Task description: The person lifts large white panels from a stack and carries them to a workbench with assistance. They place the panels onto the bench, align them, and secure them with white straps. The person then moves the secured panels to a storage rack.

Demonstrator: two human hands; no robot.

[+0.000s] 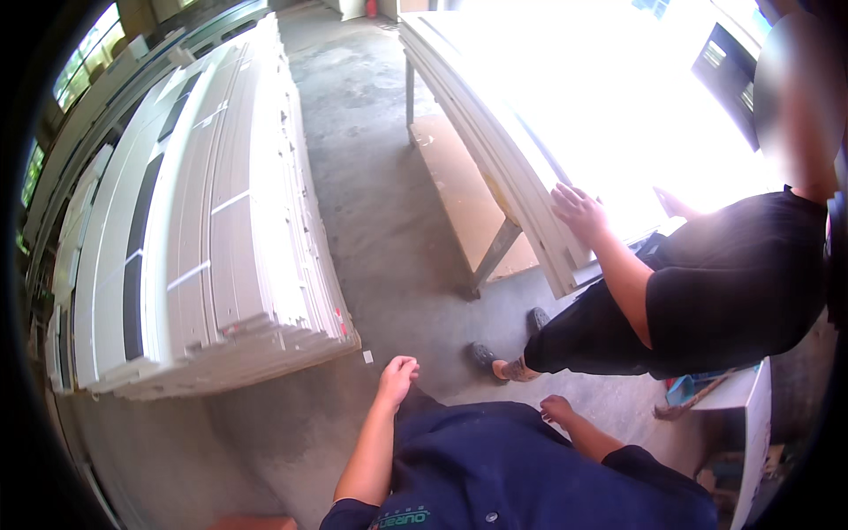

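My left hand (397, 380) is in front of my body, its fingers loosely curled in with nothing visible in them. The nearest thing to it is the front end of a long stack of white and grey boards (231, 230) on the left. By my right side, my right hand (556, 411) hangs with its fingers a little bent and apart, holding nothing that shows. A co-worker in dark clothes stands to the right. That person's hand (579, 212) rests on the edge of white panels (508, 146) piled on a table.
A metal leg (497, 252) and a lower shelf (455, 181) support the panel table. Concrete floor (344, 132) runs between the two piles. At right, a white board-sided stand (755, 424) has a blue item and a brush-like thing by it. Glare washes out the panel tops.
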